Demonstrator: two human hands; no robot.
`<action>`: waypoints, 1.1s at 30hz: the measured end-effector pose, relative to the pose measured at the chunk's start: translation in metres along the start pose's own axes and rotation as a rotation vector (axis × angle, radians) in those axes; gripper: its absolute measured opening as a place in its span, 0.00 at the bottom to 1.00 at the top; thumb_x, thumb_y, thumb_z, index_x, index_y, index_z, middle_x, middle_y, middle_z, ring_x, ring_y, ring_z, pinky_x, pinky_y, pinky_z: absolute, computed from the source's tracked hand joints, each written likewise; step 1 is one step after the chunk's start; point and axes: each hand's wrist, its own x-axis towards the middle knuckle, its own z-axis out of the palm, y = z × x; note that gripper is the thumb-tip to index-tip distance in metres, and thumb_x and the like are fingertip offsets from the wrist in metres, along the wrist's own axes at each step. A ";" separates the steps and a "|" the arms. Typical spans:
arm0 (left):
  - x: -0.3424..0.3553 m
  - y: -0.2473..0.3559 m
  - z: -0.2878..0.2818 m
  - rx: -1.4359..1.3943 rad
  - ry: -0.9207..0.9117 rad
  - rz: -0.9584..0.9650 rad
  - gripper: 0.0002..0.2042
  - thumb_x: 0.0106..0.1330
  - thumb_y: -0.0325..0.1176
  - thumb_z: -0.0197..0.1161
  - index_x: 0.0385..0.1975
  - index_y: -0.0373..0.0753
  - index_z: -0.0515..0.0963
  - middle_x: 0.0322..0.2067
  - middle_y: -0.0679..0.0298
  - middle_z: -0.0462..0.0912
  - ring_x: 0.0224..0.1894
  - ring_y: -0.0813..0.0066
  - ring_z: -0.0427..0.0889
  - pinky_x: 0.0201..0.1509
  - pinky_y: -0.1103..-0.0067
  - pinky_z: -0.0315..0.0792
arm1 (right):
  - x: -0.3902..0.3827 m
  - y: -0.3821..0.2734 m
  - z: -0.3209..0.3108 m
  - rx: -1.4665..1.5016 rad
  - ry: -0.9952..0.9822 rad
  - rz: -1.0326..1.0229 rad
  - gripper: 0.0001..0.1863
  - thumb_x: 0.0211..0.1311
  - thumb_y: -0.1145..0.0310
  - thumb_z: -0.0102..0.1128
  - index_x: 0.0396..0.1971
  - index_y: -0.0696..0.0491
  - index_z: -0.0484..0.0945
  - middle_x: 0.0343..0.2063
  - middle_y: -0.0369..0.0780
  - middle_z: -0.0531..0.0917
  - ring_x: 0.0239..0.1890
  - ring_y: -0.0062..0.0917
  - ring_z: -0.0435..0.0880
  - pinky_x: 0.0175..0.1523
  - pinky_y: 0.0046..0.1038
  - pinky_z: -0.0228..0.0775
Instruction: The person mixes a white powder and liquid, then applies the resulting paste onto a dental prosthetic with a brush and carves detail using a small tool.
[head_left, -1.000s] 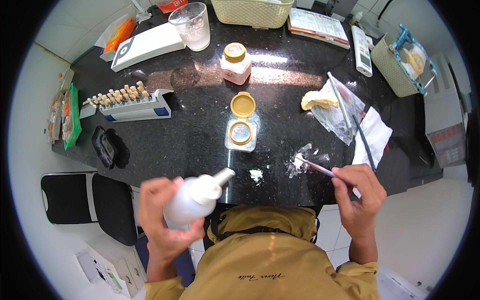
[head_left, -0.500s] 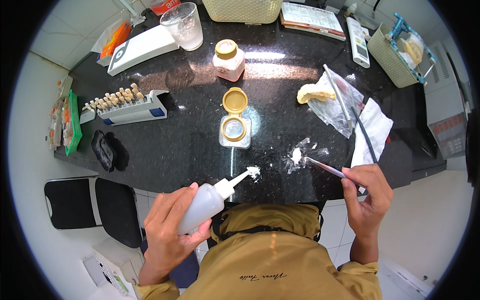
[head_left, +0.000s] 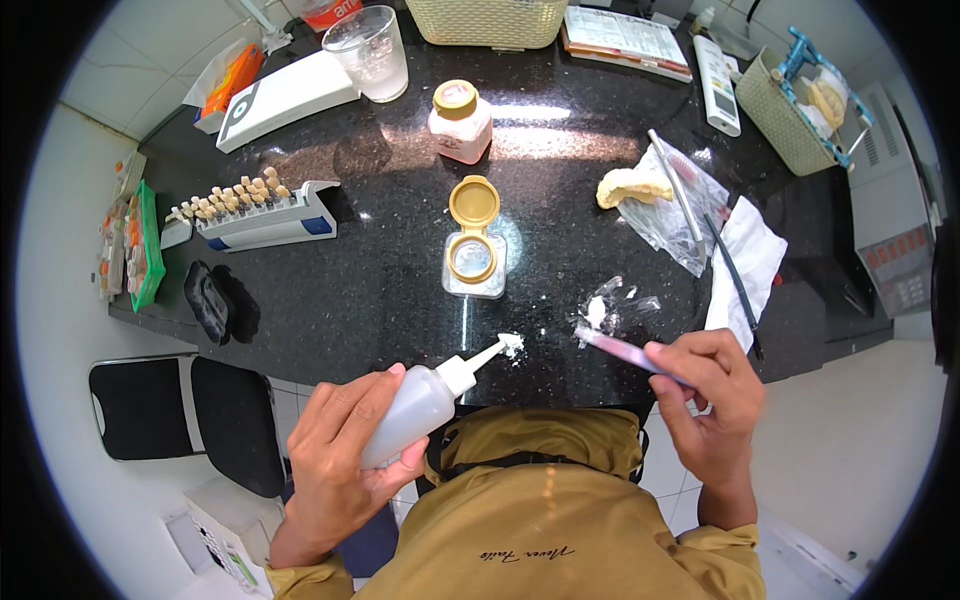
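My left hand (head_left: 345, 455) is wrapped round a translucent squeeze bottle (head_left: 410, 415), tilted so its white nozzle meets a small heap of white powder (head_left: 510, 345) at the counter's near edge. Between thumb and fingers, my right hand (head_left: 715, 405) pinches a slim pinkish tool (head_left: 625, 350), blurred by motion; its tip looks like a brush but is not sharp enough to be sure. That tip hovers or rests beside a smeared white patch (head_left: 597, 312); I cannot tell if it touches. A square jar (head_left: 474, 262) with its gold lid flipped up stands farther back, centre.
Behind it is a pink-filled jar (head_left: 461, 125). A tooth shade guide (head_left: 265, 228) and black dish (head_left: 207, 300) lie left. On the right are a cream dental cast (head_left: 635, 187), plastic bag (head_left: 685, 215), tissue (head_left: 750, 250) and dark thin stick (head_left: 733, 275). A glass (head_left: 372, 60) stands far left.
My right hand has shifted left with the pinkish tool, whose tip has moved from the white patch to its lower left. My left hand and the squeeze bottle have barely moved.
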 end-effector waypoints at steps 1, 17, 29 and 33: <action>0.000 -0.001 0.000 0.001 0.002 0.002 0.29 0.40 0.29 0.73 0.49 0.33 0.79 0.40 0.55 0.83 0.34 0.61 0.79 0.38 0.71 0.76 | -0.003 0.001 0.003 -0.018 -0.032 -0.009 0.17 0.50 0.84 0.65 0.42 0.55 0.85 0.29 0.38 0.78 0.18 0.17 0.73 0.21 0.20 0.63; -0.018 -0.038 0.013 -0.409 0.364 -0.259 0.30 0.45 0.36 0.69 0.50 0.28 0.76 0.41 0.53 0.81 0.42 0.67 0.81 0.48 0.76 0.73 | -0.024 -0.020 0.061 -0.193 -0.036 -0.045 0.26 0.39 0.83 0.66 0.45 0.53 0.83 0.31 0.36 0.79 0.19 0.18 0.72 0.21 0.21 0.64; 0.003 -0.039 0.021 -0.643 0.503 -0.333 0.32 0.51 0.40 0.71 0.54 0.28 0.71 0.49 0.56 0.76 0.51 0.68 0.78 0.57 0.74 0.70 | -0.030 -0.023 0.067 -0.197 -0.043 -0.058 0.26 0.38 0.83 0.66 0.45 0.53 0.84 0.31 0.36 0.78 0.21 0.19 0.74 0.23 0.20 0.67; 0.027 -0.037 0.029 -0.675 0.548 -0.273 0.30 0.51 0.33 0.72 0.54 0.28 0.70 0.50 0.57 0.76 0.51 0.69 0.77 0.58 0.74 0.69 | -0.032 -0.022 0.068 -0.184 0.026 -0.030 0.26 0.39 0.82 0.66 0.45 0.53 0.83 0.32 0.36 0.78 0.20 0.19 0.73 0.22 0.20 0.66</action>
